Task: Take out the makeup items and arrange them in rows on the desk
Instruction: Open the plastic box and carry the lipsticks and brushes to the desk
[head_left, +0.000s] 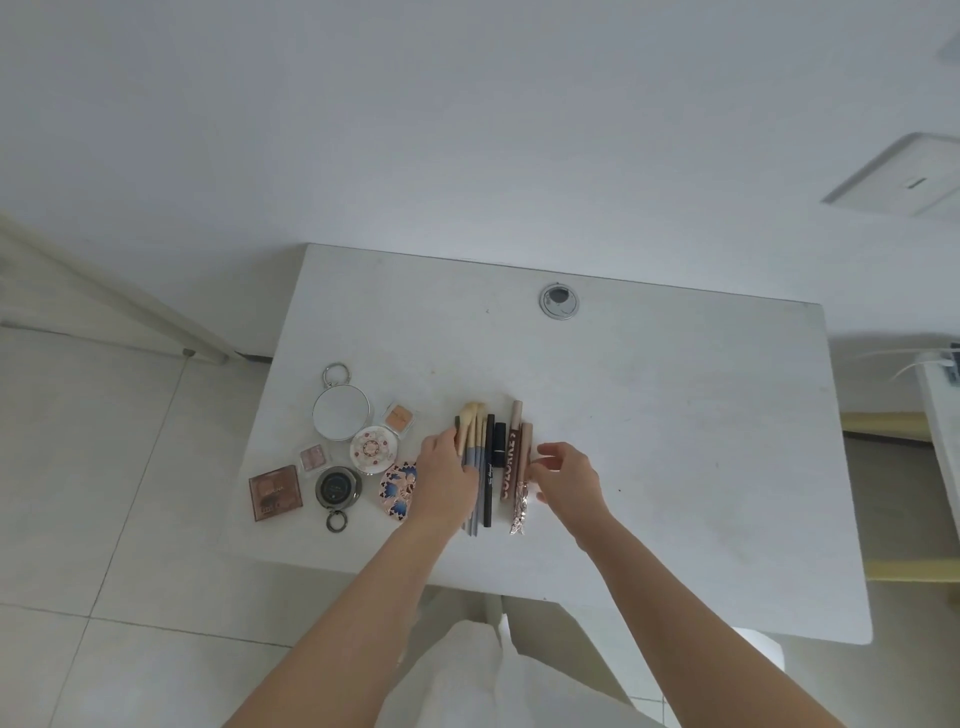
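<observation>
On the white desk (649, 441) a row of long items lies side by side: blue-handled brushes (474, 427), a black liner pen (488, 483), a black lipstick (500, 441), a brown lettered tube (511, 457), a beige tube (525, 439) and a glittery rose-gold tube (519, 512). My left hand (447, 480) lies against the brushes from the left, covering their handles. My right hand (569, 478) touches the beige tube from the right with loosely bent fingertips. To the left are a round mirror (341, 413), compacts and small palettes.
The left group holds an orange blush pan (398, 420), a patterned round compact (371, 449), a floral case (397, 488), a black compact (337, 488), a brown palette (275, 492) and a pink shadow pan (313, 457). A cable grommet (558, 300) sits near the desk's back edge.
</observation>
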